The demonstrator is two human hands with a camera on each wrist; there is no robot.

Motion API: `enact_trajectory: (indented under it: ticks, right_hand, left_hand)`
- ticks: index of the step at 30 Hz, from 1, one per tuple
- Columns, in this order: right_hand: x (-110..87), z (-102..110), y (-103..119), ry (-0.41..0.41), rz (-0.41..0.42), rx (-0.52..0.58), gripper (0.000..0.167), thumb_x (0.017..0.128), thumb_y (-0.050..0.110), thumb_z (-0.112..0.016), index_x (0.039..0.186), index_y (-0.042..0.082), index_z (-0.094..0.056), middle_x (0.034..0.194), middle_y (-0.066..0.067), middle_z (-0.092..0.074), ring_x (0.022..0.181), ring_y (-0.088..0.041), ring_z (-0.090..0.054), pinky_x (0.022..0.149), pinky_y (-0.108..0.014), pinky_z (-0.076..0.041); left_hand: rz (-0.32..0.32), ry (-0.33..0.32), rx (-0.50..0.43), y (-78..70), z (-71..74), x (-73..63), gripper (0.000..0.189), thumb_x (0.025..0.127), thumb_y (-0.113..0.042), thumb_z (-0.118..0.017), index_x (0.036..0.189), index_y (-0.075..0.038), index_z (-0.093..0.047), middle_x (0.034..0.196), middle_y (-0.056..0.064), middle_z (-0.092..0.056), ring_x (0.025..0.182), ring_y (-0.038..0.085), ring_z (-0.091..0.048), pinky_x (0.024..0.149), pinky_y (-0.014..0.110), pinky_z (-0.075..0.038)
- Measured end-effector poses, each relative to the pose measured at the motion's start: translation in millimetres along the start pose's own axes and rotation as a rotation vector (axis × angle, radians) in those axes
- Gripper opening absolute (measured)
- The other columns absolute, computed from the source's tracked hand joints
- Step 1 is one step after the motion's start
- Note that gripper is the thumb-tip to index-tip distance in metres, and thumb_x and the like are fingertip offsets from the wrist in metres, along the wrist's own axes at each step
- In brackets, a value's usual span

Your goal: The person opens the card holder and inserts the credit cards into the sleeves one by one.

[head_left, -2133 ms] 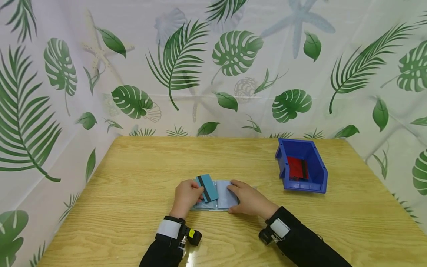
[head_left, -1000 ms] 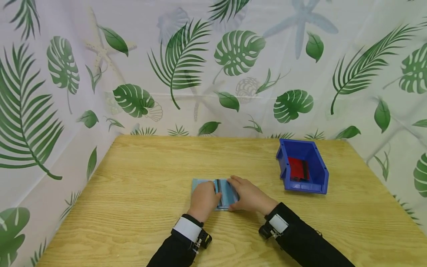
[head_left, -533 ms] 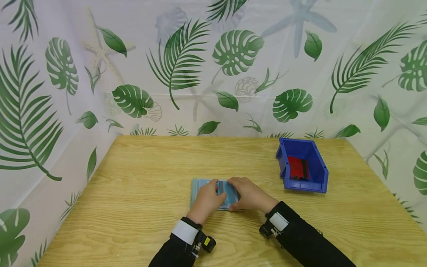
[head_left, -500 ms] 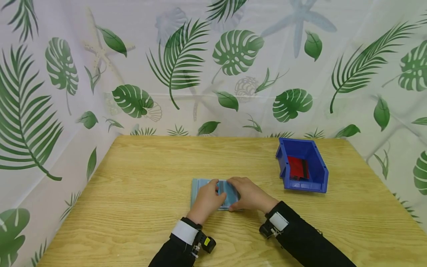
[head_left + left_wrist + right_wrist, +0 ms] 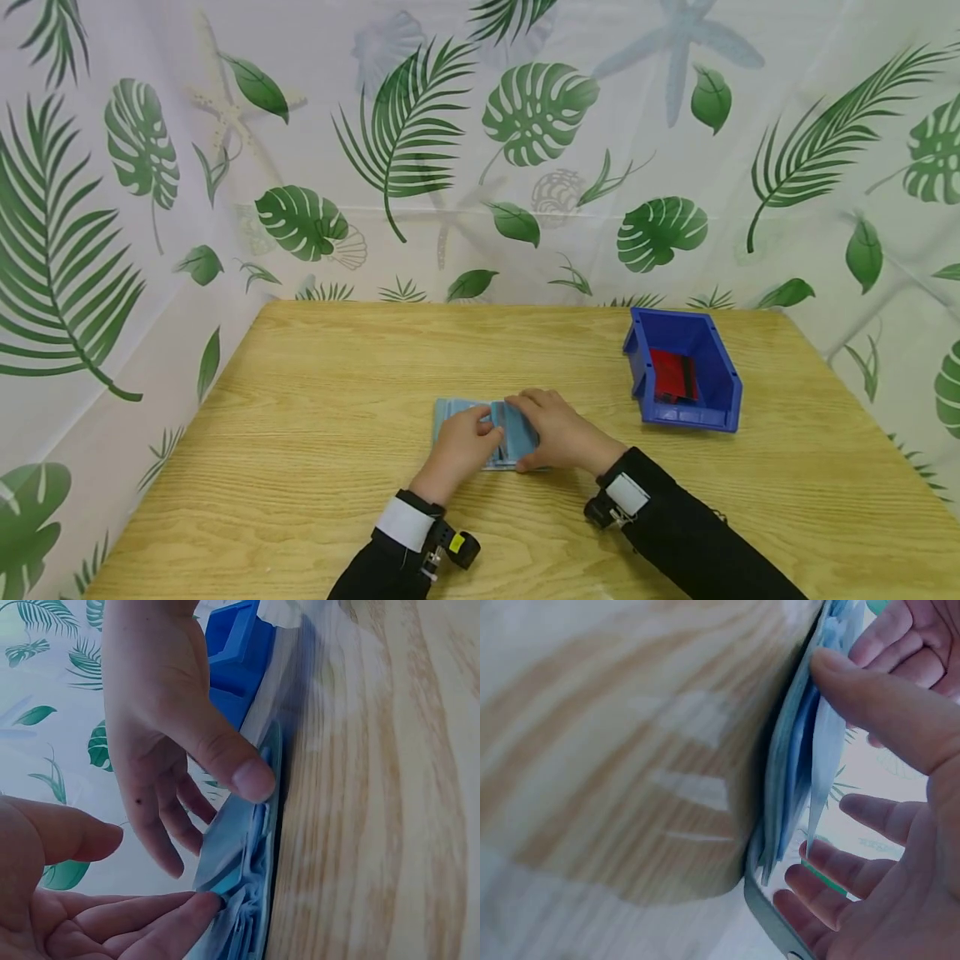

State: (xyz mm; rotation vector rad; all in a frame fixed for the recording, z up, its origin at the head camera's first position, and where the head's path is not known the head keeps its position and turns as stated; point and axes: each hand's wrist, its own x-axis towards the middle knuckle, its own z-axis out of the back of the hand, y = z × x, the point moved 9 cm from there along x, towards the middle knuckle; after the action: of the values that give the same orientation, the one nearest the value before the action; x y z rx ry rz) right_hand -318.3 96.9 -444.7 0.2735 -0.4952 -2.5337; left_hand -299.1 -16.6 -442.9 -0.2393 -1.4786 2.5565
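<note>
A pale blue card holder [image 5: 442, 410] with clear sleeves lies spread open on the wooden table. In its right-hand sleeve sits a blue card [image 5: 519, 435] with a dark stripe, partly covered by hands. My left hand [image 5: 463, 442] is over the holder's middle; in the left wrist view its straight fingers [image 5: 161, 919] touch the card's edge, thumb apart. My right hand [image 5: 562, 433] holds the holder's right side across its width, thumb [image 5: 855, 686] on the near edge and fingers at the far one. Sleeve layers [image 5: 799, 772] fan up beside that thumb.
A blue plastic bin [image 5: 686, 417] stands at the back right of the table [image 5: 337, 367], with red cards [image 5: 670, 375] inside. Behind the table hangs a white cloth [image 5: 450, 125] printed with leaves.
The left hand brought the blue card from the left over to the right-hand sleeve, where it slid in. Its fingers then loosened from a pinch. The right hand has stayed on the holder.
</note>
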Motion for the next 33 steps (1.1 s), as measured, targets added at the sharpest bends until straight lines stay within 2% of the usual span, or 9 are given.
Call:
enact_trajectory:
  ticks: [4, 5, 8, 11, 13, 17, 22, 26, 33]
  right_hand:
    - [2.3, 4.4, -1.5, -0.001, -0.016, 0.154, 0.079, 0.081, 0.030, -0.080, 0.145, 0.003, -0.041, 0.143, -0.024, -0.040, 0.123, -0.044, -0.044, 0.095, -0.057, -0.041]
    - [3.0, 5.2, -2.6, 0.003, -0.030, 0.239, 0.075, 0.085, 0.029, -0.076, 0.146, 0.003, -0.040, 0.139, -0.024, -0.043, 0.113, -0.044, -0.049, 0.088, -0.055, -0.044]
    - [3.9, 6.3, -7.8, 0.004, -0.099, 0.535, 0.069, 0.093, 0.024, -0.067, 0.149, 0.003, -0.033, 0.144, -0.025, -0.039, 0.111, -0.043, -0.054, 0.081, -0.046, -0.049]
    - [4.3, 6.5, -9.2, -0.004, -0.149, 0.761, 0.068, 0.098, 0.021, -0.060, 0.152, 0.003, -0.024, 0.150, -0.025, -0.029, 0.117, -0.043, -0.053, 0.083, -0.044, -0.051]
    - [5.3, 6.6, -7.4, -0.011, -0.152, 0.840, 0.066, 0.099, 0.019, -0.056, 0.152, 0.002, -0.020, 0.153, -0.026, -0.023, 0.125, -0.043, -0.048, 0.090, -0.045, -0.050]
    - [8.2, 5.0, 2.1, 0.006, -0.123, 0.923, 0.063, 0.101, 0.019, -0.052, 0.151, -0.003, -0.019, 0.149, -0.030, -0.029, 0.119, -0.042, -0.053, 0.093, -0.047, -0.049]
    - [10.3, -5.5, 13.9, 0.093, -0.082, 0.928, 0.065, 0.103, 0.027, -0.048, 0.150, -0.005, -0.018, 0.143, -0.031, -0.039, 0.113, -0.037, -0.058, 0.094, -0.046, -0.048]
    - [11.6, -10.2, 19.1, 0.116, -0.051, 0.879, 0.058, 0.104, 0.025, -0.047, 0.148, -0.006, -0.025, 0.140, -0.030, -0.045, 0.114, -0.036, -0.059, 0.093, -0.044, -0.049]
    - [11.3, -16.5, 26.6, 0.162, -0.010, 0.853, 0.052, 0.104, 0.016, -0.046, 0.147, -0.007, -0.028, 0.139, -0.029, -0.047, 0.122, -0.037, -0.053, 0.098, -0.044, -0.046]
  left_hand:
    - [0.017, 0.013, -0.039, 4.2, 0.0, 0.8, 0.047, 0.095, -0.014, -0.057, 0.135, 0.010, -0.049, 0.129, 0.026, -0.058, 0.114, 0.037, -0.060, 0.089, 0.048, -0.051]
    - [0.025, 0.016, -0.053, 5.2, 0.2, 0.7, 0.046, 0.096, -0.014, -0.057, 0.135, 0.009, -0.049, 0.129, 0.026, -0.057, 0.114, 0.037, -0.060, 0.089, 0.049, -0.051]
    - [0.043, 0.022, -0.057, 8.1, 0.5, 0.3, 0.045, 0.096, -0.015, -0.057, 0.135, 0.008, -0.050, 0.128, 0.025, -0.059, 0.114, 0.037, -0.060, 0.090, 0.048, -0.051]
    - [0.028, 0.015, -0.009, 6.2, 2.0, -0.7, 0.042, 0.095, -0.014, -0.059, 0.131, 0.008, -0.054, 0.122, 0.025, -0.062, 0.110, 0.036, -0.062, 0.087, 0.047, -0.052]
    - [0.002, 0.003, 0.040, 3.2, 3.7, -1.5, 0.038, 0.094, -0.013, -0.061, 0.126, 0.008, -0.059, 0.117, 0.023, -0.065, 0.103, 0.035, -0.065, 0.083, 0.046, -0.053]
    - [-0.028, -0.049, 0.080, 0.7, 10.8, -2.9, 0.030, 0.098, -0.021, -0.057, 0.113, 0.002, -0.068, 0.100, 0.014, -0.070, 0.086, 0.026, -0.066, 0.071, 0.039, -0.053]
    - [-0.017, -0.151, 0.091, 5.5, 28.4, -5.1, 0.038, 0.100, -0.034, -0.054, 0.104, 0.000, -0.071, 0.081, 0.008, -0.069, 0.069, 0.019, -0.062, 0.059, 0.032, -0.049]
    - [-0.002, -0.216, 0.175, 11.6, 42.8, -6.7, 0.029, 0.092, -0.027, -0.066, 0.102, 0.000, -0.073, 0.091, 0.011, -0.072, 0.076, 0.020, -0.067, 0.063, 0.034, -0.053]
    - [0.011, -0.225, 0.374, 19.5, 55.9, -8.0, 0.012, 0.084, -0.015, -0.076, 0.083, -0.004, -0.071, 0.076, 0.005, -0.067, 0.063, 0.015, -0.059, 0.057, 0.030, -0.048]
